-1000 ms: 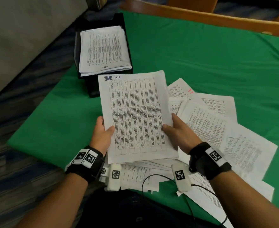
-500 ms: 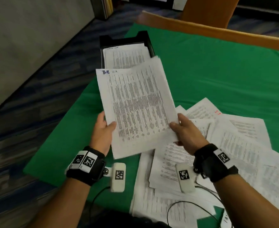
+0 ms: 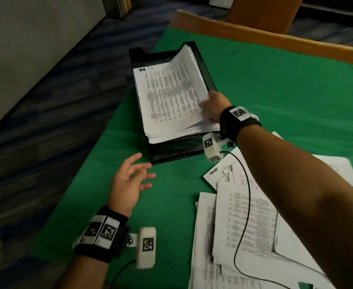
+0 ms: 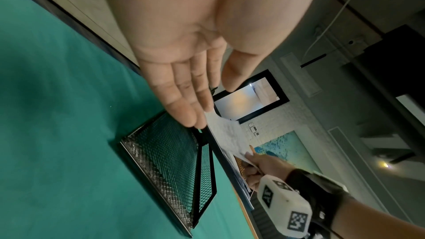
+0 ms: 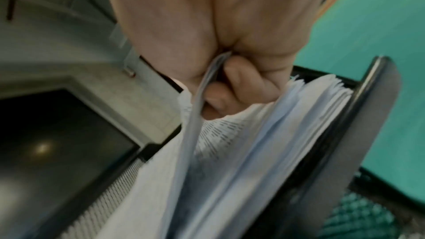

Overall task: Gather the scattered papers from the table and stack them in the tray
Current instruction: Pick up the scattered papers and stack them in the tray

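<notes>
A black mesh tray [image 3: 177,149] stands on the green table [image 3: 275,84] at its left edge and holds a stack of printed papers. My right hand [image 3: 210,106] pinches the right edge of a printed sheaf [image 3: 171,94] that lies over the stack, its right side curled up against the tray wall. In the right wrist view the fingers [image 5: 232,95] curl round the sheaf's edge [image 5: 202,97] above the stack in the tray [image 5: 372,115]. My left hand [image 3: 134,176] hovers open, palm up and holding nothing, just in front of the tray [image 4: 165,161].
Several loose printed sheets [image 3: 250,226] lie scattered on the table at the right, under my right forearm, with a black cable [image 3: 246,205] running over them. A wooden rail [image 3: 254,34] bounds the far table edge. Patterned carpet [image 3: 56,101] lies to the left.
Both hands held the sheaf up in front of me; now the right hand alone has carried it onto the tray's stack. The left hand has let go and dropped back, open.
</notes>
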`<state>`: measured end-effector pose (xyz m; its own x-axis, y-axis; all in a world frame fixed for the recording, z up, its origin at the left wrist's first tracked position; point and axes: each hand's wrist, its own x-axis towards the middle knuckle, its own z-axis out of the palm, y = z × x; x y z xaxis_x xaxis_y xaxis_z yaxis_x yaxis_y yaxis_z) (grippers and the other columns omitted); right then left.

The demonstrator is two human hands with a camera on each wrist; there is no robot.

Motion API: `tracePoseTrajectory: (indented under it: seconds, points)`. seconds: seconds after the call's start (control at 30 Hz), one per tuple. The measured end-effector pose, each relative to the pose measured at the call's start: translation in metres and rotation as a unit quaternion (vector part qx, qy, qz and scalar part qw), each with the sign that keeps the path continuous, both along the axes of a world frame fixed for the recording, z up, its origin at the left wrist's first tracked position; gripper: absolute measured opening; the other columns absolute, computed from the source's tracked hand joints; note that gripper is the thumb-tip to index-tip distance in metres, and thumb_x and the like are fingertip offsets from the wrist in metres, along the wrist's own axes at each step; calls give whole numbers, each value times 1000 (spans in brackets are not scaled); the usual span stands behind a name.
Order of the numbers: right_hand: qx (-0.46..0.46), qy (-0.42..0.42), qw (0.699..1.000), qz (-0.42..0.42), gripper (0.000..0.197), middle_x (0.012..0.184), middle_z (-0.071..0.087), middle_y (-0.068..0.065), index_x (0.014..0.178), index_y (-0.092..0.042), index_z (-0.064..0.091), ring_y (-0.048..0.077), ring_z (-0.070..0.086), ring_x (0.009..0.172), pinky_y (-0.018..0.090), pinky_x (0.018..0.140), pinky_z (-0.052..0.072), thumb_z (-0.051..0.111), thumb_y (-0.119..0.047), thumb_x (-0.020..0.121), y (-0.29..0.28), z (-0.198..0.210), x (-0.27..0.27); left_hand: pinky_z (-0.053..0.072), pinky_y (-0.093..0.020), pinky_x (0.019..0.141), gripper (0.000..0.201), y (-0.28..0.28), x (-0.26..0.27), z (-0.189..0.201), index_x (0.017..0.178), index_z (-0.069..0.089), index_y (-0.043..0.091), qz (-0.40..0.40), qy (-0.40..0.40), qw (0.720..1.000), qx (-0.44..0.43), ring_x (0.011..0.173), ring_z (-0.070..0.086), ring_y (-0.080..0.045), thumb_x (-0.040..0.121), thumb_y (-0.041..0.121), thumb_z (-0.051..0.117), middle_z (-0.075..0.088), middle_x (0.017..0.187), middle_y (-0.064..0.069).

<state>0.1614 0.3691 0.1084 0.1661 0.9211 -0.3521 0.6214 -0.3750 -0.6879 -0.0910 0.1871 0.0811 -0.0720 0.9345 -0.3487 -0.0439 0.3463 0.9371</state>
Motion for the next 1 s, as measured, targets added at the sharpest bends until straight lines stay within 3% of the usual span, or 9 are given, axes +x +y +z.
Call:
tracePoseTrajectory:
  seconds: [0.07, 0.1, 0.27, 0.5, 0.6, 0.73, 0.8, 0.9, 1.0]
  points:
    - [-8, -130, 991, 32, 30, 114, 59, 18, 125, -4, 51, 34, 60, 106, 36, 78, 49, 48, -14, 96, 5, -4, -4, 54, -28, 65, 35, 2, 2, -2, 121, 50, 24, -9, 5, 1000, 1, 84, 67, -20, 95, 2, 45, 66, 104, -4]
    - [-11, -166, 985, 40, 33, 123, 58, 20, 128, -2, 49, 36, 58, 112, 36, 83, 46, 47, -13, 97, 5, -7, -5, 55, -27, 64, 34, 2, 3, -3, 121, 50, 23, -12, 6, 1000, -1, 83, 67, -19, 94, 1, 45, 66, 103, -4]
    - [-2, -246, 968, 56, 36, 122, 59, 22, 130, -1, 40, 39, 61, 105, 39, 72, 44, 42, -12, 96, -4, -22, -6, 54, -25, 64, 34, 1, 13, -6, 122, 51, 19, -26, 18, 999, -6, 80, 67, -17, 94, 1, 46, 67, 101, -2]
    - [45, -343, 934, 93, 56, 121, 61, 17, 152, -8, 15, 33, 64, 94, 39, 67, 40, 36, -19, 101, -31, -16, -1, 51, -31, 70, 34, -11, 38, -3, 123, 50, 18, -48, 33, 998, -11, 81, 65, -17, 94, 1, 46, 66, 100, -2]
    - [85, -327, 934, 116, 55, 123, 55, 18, 146, -12, 25, 35, 64, 89, 41, 64, 42, 43, -37, 101, -52, -1, 8, 50, -30, 70, 33, -20, 52, -2, 121, 50, 17, -58, 42, 997, -10, 81, 65, -17, 93, 1, 46, 66, 100, -1]
    - [137, -245, 954, 108, 49, 125, 53, 18, 131, -11, 44, 37, 59, 106, 42, 76, 45, 53, -43, 95, -105, 14, 36, 48, -29, 69, 33, -36, 75, -9, 122, 51, 15, -72, 53, 996, -22, 80, 63, -16, 93, 0, 46, 63, 98, 0]
    - [70, -207, 969, 116, 48, 119, 62, 16, 127, -12, 51, 33, 59, 109, 38, 83, 46, 57, -45, 93, -143, 0, 62, 48, -29, 69, 33, -46, 87, -15, 122, 51, 13, -85, 69, 993, -34, 80, 62, -15, 93, -1, 46, 63, 99, -1]
    - [-75, -177, 975, 114, 44, 111, 69, 10, 120, -15, 58, 27, 62, 105, 31, 80, 44, 59, -48, 91, -213, -42, 114, 51, -31, 73, 32, -69, 111, -29, 122, 53, 13, -112, 98, 987, -62, 86, 62, -18, 92, 2, 48, 63, 106, -3]
    - [-174, -172, 964, 107, 47, 124, 63, 13, 125, -13, 56, 28, 58, 113, 30, 87, 43, 61, -45, 90, -282, -81, 160, 52, -37, 79, 33, -92, 138, -50, 124, 53, 13, -151, 150, 971, -110, 90, 60, -22, 91, 9, 52, 62, 113, -7]
